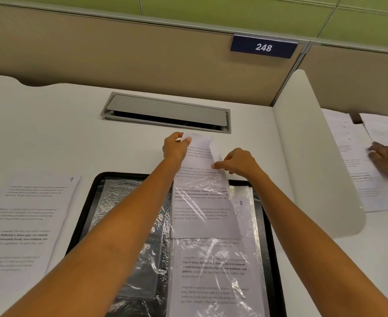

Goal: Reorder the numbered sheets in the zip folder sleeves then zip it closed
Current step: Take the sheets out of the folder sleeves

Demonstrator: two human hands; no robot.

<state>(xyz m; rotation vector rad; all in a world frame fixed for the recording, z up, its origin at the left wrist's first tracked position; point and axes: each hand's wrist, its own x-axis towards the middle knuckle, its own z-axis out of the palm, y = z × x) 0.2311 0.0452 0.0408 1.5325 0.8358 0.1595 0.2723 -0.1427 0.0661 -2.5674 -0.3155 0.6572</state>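
Pinching a printed sheet (199, 179) at two places: the top left corner between thumb and fingers of the left hand (175, 146), and the right edge a little lower between the fingertips of the right hand (240, 162). Held over the far edge of the open black folder (274, 225), near the middle of the surface (62, 124), with the upper half free and curling and the lower half overlapping the crinkled clear sleeve (220, 287); hard to tell whether inside it or on top. Light and limp by the look of it: bends under its own weight, probably creases if gripped hard or pushed from one corner alone. Best taken by the two upper corners or by opposite edges, kept taut and square to the sleeve mouth. Thin, glossy and clingy, that sleeve; likely to snag a corner or wrinkle, so worth holding flat or open. Lying in the folder just beneath, a sheet marked 2 (242, 208); resting flat toward the left edge of the surface, beside the folder, a sheet marked 9 (28, 213). No zipping yet.
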